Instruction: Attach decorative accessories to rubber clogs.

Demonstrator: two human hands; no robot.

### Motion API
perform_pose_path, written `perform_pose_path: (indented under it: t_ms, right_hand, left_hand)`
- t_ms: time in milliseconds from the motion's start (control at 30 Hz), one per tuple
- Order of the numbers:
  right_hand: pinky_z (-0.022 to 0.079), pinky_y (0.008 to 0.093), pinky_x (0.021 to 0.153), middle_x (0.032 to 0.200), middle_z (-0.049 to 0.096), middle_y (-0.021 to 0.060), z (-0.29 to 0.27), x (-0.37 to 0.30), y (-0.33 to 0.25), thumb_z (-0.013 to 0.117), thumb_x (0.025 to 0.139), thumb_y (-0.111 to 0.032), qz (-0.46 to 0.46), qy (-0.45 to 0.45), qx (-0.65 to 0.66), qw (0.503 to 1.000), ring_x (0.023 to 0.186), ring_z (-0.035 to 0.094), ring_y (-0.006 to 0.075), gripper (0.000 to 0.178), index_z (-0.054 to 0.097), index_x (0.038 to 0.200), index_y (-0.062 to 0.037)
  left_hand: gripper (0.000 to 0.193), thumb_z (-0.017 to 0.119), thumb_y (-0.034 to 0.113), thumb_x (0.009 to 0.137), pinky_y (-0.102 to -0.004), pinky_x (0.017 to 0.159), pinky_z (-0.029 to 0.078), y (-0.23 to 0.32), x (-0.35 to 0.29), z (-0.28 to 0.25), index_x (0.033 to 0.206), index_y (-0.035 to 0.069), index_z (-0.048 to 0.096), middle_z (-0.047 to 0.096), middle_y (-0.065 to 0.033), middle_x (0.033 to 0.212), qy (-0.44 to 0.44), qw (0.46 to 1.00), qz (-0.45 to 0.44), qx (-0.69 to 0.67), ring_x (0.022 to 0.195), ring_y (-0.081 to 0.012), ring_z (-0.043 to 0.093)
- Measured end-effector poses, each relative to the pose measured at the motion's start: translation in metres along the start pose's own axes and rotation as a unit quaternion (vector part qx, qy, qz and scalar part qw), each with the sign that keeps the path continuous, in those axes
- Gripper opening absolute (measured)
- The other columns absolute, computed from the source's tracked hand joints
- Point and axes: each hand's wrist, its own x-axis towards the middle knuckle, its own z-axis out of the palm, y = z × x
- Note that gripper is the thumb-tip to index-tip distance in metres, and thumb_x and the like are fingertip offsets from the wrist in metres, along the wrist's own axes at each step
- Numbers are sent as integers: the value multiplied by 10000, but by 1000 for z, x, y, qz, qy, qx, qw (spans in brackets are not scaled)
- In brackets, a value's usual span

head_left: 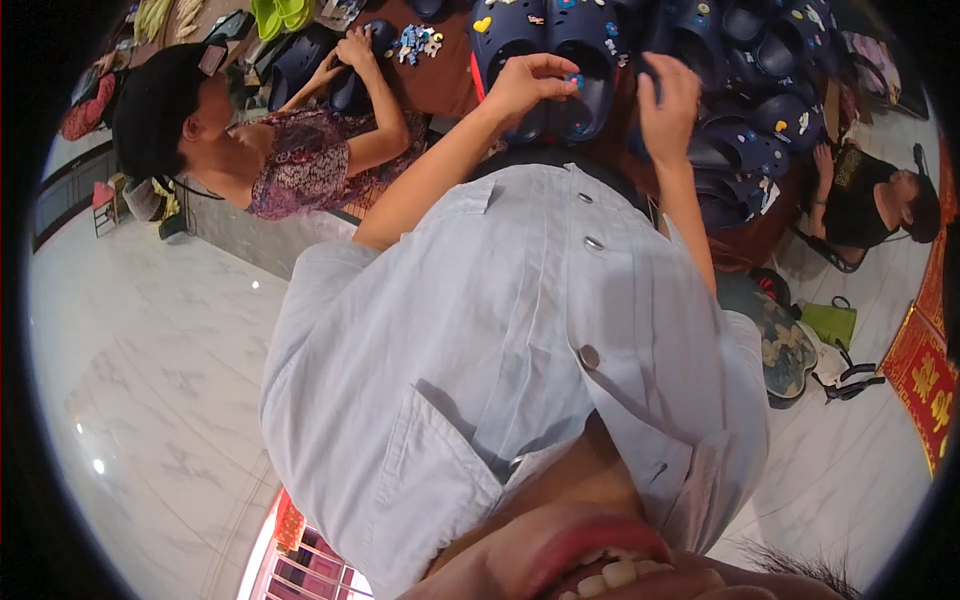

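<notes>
A pair of dark blue clogs [588,40] with small coloured charms on their tops lies at the table's edge in front of me. Over the opening of the pair's right-hand clog, my left hand [528,88] is closed in a pinch, its thumb and forefinger on a small blue charm [573,80]. My right hand [668,105] is raised just right of that clog. Its fingers are partly curled and its thumb stands apart, with nothing visible between them.
More dark blue clogs [735,150] are piled at my right on the brown tabletop [450,88]. Loose charms [416,43] lie in a heap at the left, beside a co-worker's hands [352,50] on another clog. Light green clogs [282,14] lie farther left. Another person [865,195] sits at the right.
</notes>
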Motion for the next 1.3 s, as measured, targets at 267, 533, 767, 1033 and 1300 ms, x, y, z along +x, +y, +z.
perform_pose_path:
  t_ms: [267, 533, 767, 1033, 1300]
  right_hand:
    - [479, 381, 762, 948, 602, 64, 57, -23, -13, 650, 818, -116, -140, -226, 66, 962, 872, 582, 260, 342, 628, 1158, -148]
    - [483, 385, 729, 860, 561, 79, 100, -20, -3, 600, 886, -339, -136, -284, 15, 949, 864, 584, 269, 253, 639, 1049, -149]
    - [479, 394, 744, 862, 560, 82, 105, -27, -4, 604, 885, -321, -124, -261, 17, 957, 859, 585, 273, 221, 646, 1004, -139]
    - [489, 401, 729, 848, 550, 76, 104, -27, -7, 623, 863, -304, -138, -249, -11, 959, 833, 575, 271, 220, 651, 1018, -150]
    - [486, 398, 737, 861, 545, 82, 103, -29, -8, 629, 856, -277, -134, -254, -15, 958, 853, 571, 271, 231, 653, 1052, -157]
  left_hand:
    - [281, 711, 144, 860, -239, 721, 496, 10, -28, -60, 1099, 1, 670, 686, -63, 906, 193, 981, 23, -26, 812, -128, 621]
    - [250, 695, 191, 885, -213, 655, 492, -5, -15, -96, 999, -31, 677, 683, -53, 850, 311, 948, 50, -35, 712, -91, 612]
    - [229, 709, 224, 866, -230, 611, 466, -20, 13, -85, 907, -1, 714, 698, -45, 764, 355, 921, 147, 68, 685, -80, 612]
    - [185, 733, 215, 811, -332, 690, 489, -33, 12, -77, 868, 40, 726, 669, -84, 819, 399, 842, 225, 285, 742, -226, 623]
    - [245, 716, 277, 804, -385, 803, 482, -15, -7, -74, 992, 120, 715, 591, -106, 1091, 317, 682, 301, 586, 1005, -305, 543]
